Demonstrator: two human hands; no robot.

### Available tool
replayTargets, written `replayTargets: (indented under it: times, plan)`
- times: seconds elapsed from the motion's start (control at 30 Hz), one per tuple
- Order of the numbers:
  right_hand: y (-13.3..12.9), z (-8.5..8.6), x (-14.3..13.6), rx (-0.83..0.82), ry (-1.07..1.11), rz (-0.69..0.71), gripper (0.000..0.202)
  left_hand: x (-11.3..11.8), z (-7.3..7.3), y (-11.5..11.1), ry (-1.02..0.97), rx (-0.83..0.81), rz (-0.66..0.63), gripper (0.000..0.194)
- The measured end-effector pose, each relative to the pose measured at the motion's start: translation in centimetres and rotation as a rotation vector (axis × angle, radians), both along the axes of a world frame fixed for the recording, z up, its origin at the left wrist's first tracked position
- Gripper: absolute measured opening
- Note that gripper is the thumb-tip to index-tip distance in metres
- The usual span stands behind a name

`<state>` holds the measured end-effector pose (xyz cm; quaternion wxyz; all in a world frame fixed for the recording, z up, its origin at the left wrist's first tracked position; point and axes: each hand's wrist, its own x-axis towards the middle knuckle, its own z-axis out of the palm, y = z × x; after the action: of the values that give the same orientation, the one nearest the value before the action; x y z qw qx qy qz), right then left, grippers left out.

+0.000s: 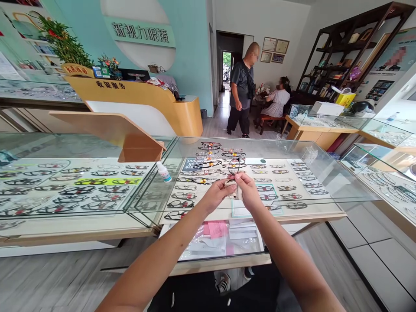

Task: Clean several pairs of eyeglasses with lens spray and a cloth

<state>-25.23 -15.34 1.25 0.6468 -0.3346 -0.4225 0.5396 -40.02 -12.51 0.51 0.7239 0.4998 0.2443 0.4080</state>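
Above the glass top of the display case, both hands meet near the middle of the view. My left hand is closed on a light cloth. My right hand pinches dark-framed glasses, whose rim stands up over the fingertips. The cloth lies between the two hands, against the lower part of the glasses; fingers hide the rest of the frame. Left of the hands a white spray bottle with a blue label stands on the glass. Rows of glasses lie inside the case below.
A brown tilted board stands on the left case. An open drawer with papers and plastic bags is below my forearms. Further back are a yellow counter, a standing person and a seated person.
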Motion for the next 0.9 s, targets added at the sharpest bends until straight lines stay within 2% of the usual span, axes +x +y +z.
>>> replayTargets:
  times: [0.3, 0.53, 0.67, 0.9]
  plan:
    - [0.1, 0.4, 0.2, -0.109, 0.144, 0.002, 0.043, -0.2, -0.8, 0.6, -0.024, 0.072, -0.131, 0.053]
    - [0.1, -0.5, 0.0, -0.085, 0.058, 0.059, 0.043, 0.0, -1.1, 0.7, 0.069, 0.026, -0.013, 0.064]
    - [0.0, -0.5, -0.1, -0.07, 0.074, 0.066, 0.041, 0.3, -1.3, 0.5, 0.076, 0.059, 0.048, 0.056]
    - [0.5, -0.3, 0.5, -0.154, 0.206, 0.073, 0.043, 0.0, -1.5, 0.8, 0.084, 0.068, 0.033, 0.074]
